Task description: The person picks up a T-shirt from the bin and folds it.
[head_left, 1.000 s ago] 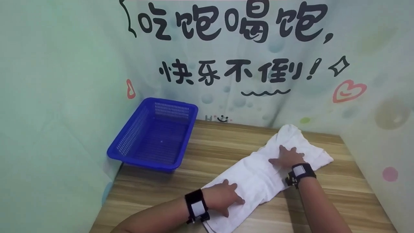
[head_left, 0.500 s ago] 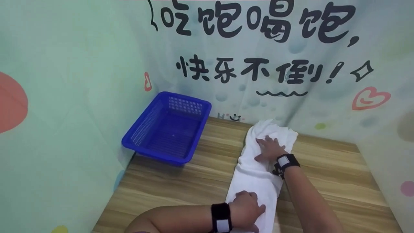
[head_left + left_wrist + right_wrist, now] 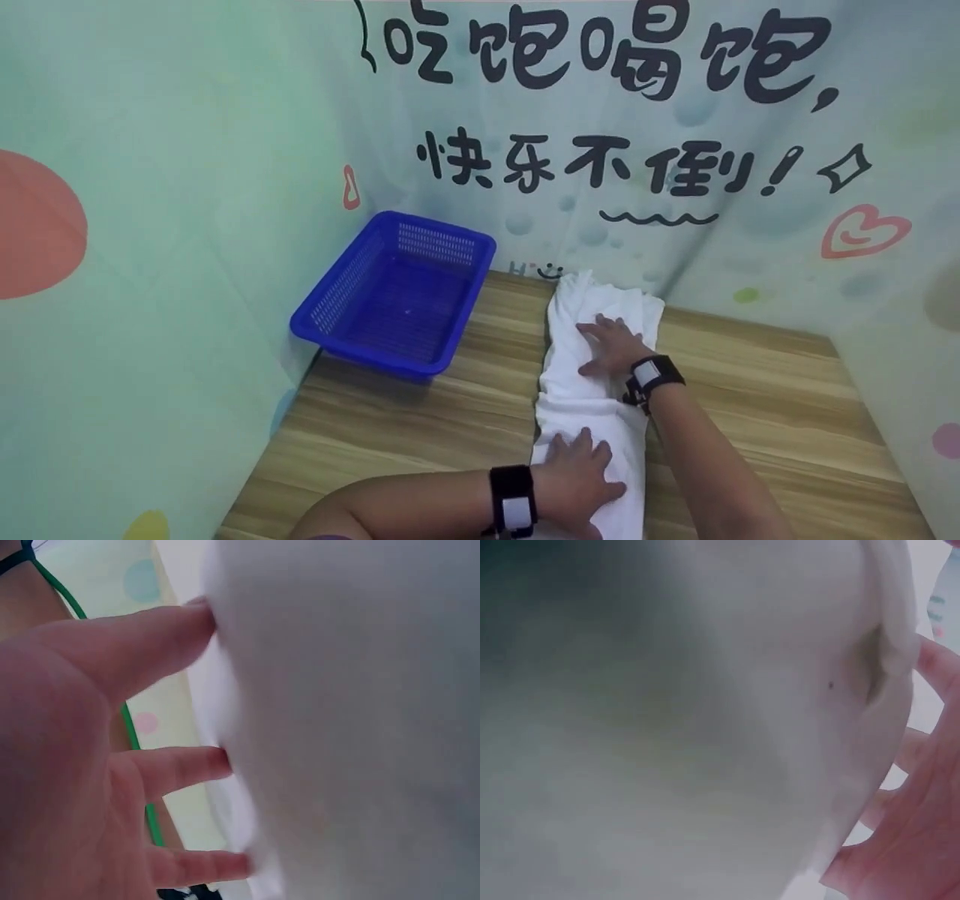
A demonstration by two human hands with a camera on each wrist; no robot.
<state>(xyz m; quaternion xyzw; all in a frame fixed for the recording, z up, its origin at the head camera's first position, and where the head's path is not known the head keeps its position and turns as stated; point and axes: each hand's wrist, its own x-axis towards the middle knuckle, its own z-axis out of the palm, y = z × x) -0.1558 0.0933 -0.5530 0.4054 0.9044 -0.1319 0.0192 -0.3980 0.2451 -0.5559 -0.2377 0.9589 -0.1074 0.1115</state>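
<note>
A white cloth, folded into a long strip with a crease across its middle, lies from the back wall toward the front edge of the view. My left hand rests on its near part with fingers spread. Farther up the strip, my right hand presses on the cloth, fingers also spread. The left wrist view shows the left hand with its fingertips touching the white fabric. Seen from the right wrist, the fingertips of the right hand meet the fabric, where a fold and a small dark speck show.
A blue plastic basket with slotted sides stands at the back left, with nothing inside. The wood-grain table runs back to a printed curtain with black lettering. More pale green curtain bounds the left side.
The cloth has turned from a diagonal to nearly straight away from me, its far end swinging left along with the right hand. The left hand's fingers have spread. The head view has shifted slightly.
</note>
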